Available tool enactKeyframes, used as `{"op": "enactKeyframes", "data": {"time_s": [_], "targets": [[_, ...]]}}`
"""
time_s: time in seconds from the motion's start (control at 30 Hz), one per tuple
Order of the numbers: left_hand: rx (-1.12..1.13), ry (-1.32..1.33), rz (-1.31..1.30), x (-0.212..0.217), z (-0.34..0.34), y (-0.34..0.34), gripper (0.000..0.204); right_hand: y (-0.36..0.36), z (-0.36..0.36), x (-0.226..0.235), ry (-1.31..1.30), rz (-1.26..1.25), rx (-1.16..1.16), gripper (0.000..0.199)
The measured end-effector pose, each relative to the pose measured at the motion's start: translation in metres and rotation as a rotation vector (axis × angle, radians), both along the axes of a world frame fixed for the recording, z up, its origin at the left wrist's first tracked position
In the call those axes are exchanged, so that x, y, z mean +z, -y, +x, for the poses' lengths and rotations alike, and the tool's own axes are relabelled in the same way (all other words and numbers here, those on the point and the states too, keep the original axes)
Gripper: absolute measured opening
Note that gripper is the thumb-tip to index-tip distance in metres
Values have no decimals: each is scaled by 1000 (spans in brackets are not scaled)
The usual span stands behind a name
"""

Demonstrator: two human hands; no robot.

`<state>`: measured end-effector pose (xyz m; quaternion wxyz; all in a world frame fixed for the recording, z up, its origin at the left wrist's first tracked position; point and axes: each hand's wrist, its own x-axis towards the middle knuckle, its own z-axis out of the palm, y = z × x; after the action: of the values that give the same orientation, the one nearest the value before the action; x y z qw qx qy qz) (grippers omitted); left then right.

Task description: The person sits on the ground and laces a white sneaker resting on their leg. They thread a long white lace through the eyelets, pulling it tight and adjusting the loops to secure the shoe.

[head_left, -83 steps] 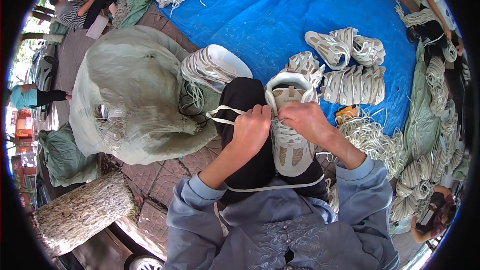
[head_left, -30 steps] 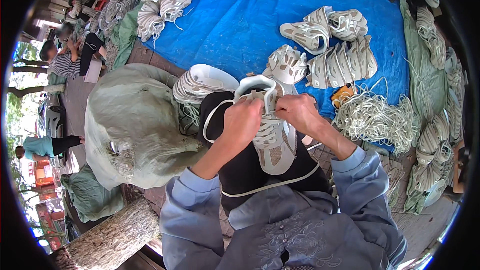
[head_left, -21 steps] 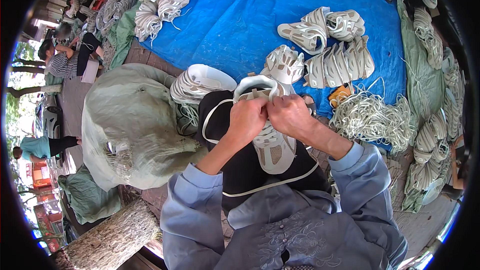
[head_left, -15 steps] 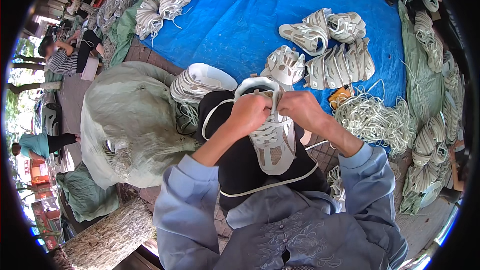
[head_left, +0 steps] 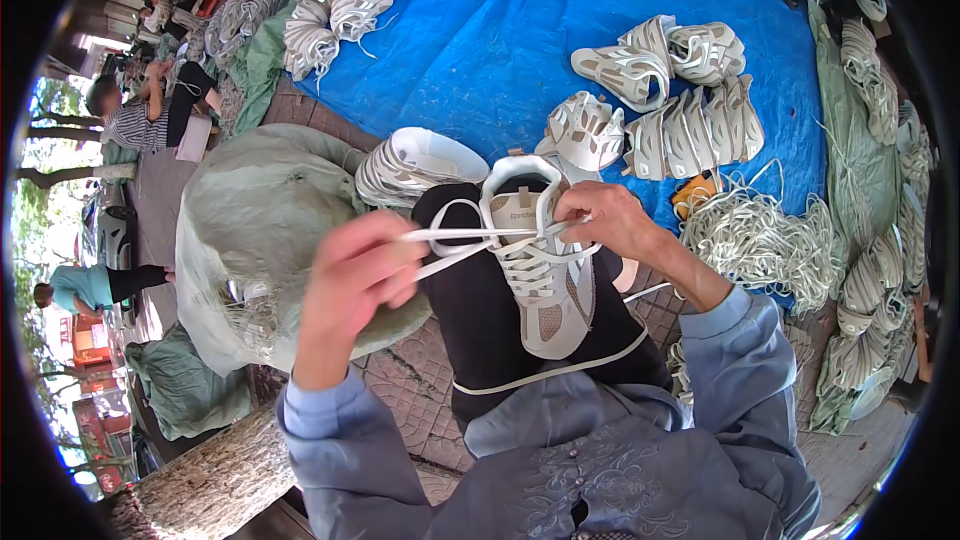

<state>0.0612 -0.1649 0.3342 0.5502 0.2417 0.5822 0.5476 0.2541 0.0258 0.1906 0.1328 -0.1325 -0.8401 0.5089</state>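
A beige and white sneaker upper (head_left: 548,280) lies across my lap on black cloth, toe toward me and laces crossed partway up its front. My left hand (head_left: 362,280), slightly blurred, is off to the left, its fingers closed on a white shoelace (head_left: 450,236) that stretches taut back to the eyelets. At the right edge of the shoe opening, my right hand (head_left: 605,220) pinches the lace area by the upper eyelets. Whether its fingers grip the lace or the eyelet edge is partly hidden.
Stacked shoe uppers (head_left: 695,125) rest on a blue tarp (head_left: 470,40). A heap of loose white laces (head_left: 765,245) lies right of my knees. Left of me are a stack of uppers (head_left: 420,165) and a large pale sack (head_left: 260,240). People sit and stand farther left.
My left hand has moved from the shoe out to the left, drawing the lace taut. My right hand stays by the eyelets. The shoe opening and tongue now show more.
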Motion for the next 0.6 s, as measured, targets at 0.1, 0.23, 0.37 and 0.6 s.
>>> {"op": "enactKeyframes", "data": {"time_s": [0.1,0.23,0.37,0.6], "targets": [[169,-48,348,36,12,20,9,6,-5,15,-214,101,50,25],[35,93,250,27,31,-9,10,63,-34,68,-463,408,104,26],[125,-13,416,23,28,-19,11,48,-37,67,-446,102,156,15],[621,548,755,-36,-46,14,16,-51,14,79,-342,-659,-243,19]]}}
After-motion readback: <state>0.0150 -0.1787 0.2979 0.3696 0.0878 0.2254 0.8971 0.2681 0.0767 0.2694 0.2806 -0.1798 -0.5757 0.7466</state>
